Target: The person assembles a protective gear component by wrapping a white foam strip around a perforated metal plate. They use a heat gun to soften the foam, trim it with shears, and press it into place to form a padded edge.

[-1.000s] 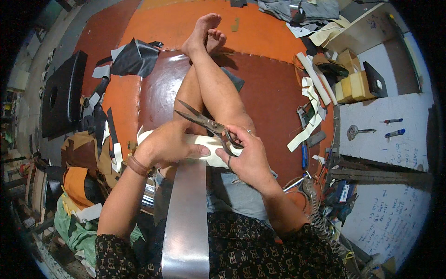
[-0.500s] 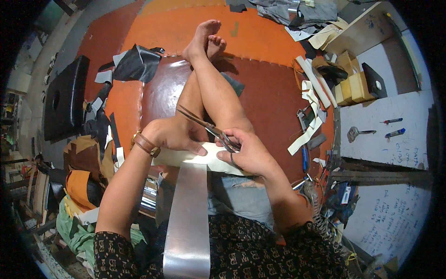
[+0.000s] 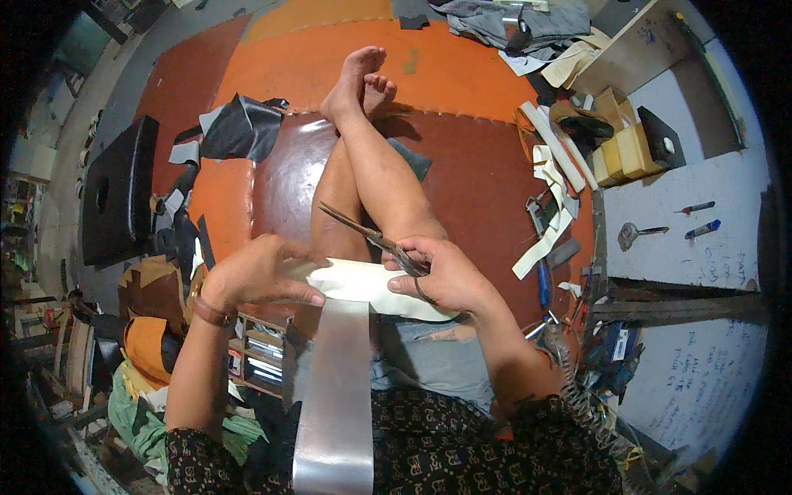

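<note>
A cream-coloured strip of leather-like material [image 3: 351,282] stretches crosswise above my lap. Its left end is pinched between the thumb and fingers of my left hand [image 3: 266,271]. My right hand [image 3: 452,279] grips a pair of dark metal scissors [image 3: 363,229] by the handles, blades pointing up and left over my shins. The right thumb also rests against the cream strip. A long silvery-grey strip [image 3: 334,388] runs from under the cream strip's lower edge down to my shirt. Whether the two strips are joined cannot be seen.
My crossed bare legs [image 3: 388,169] stretch over an orange and maroon floor covering [image 3: 487,173]. Dark scraps [image 3: 243,126] and a black box-like object [image 3: 120,190] lie left. At right are cream offcuts [image 3: 549,227], a blue-handled tool [image 3: 544,283] and a white board [image 3: 685,223] with markers.
My left hand has slid left and turned along the cream strip, uncovering more of its middle. My right hand keeps the scissors and has shifted slightly down and right.
</note>
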Demonstrator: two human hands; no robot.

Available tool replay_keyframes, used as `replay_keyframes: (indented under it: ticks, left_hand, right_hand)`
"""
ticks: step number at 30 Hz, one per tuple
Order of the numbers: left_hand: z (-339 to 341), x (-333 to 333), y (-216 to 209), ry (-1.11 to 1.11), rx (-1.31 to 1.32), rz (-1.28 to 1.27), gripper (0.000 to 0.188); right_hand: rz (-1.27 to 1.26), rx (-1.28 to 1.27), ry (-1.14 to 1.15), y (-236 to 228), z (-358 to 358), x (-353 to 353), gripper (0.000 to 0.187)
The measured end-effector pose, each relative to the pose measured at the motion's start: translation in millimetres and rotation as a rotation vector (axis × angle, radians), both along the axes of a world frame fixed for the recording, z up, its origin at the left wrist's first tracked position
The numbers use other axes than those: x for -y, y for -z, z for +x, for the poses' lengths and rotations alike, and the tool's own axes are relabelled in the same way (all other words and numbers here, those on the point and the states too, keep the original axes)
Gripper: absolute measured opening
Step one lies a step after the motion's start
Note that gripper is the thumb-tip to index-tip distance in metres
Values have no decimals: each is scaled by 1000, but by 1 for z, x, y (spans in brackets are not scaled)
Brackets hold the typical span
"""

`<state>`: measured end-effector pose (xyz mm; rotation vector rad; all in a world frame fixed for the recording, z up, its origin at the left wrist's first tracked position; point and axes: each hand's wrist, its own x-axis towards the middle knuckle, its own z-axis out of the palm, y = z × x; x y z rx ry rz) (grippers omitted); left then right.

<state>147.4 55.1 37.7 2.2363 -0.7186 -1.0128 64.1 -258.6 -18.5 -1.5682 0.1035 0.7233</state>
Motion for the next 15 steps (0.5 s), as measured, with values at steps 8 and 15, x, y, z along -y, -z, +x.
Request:
replay_keyframes:
  ticks: [8, 15]
  left_hand:
    - [-49, -24, 6, -134, 530, -92, 34]
    - [-79, -34, -8, -36, 834, -43, 27]
  right_hand:
    - [-53, 10, 6, -1, -2, -1, 59]
    - [-43, 9, 8, -3, -1, -1, 58]
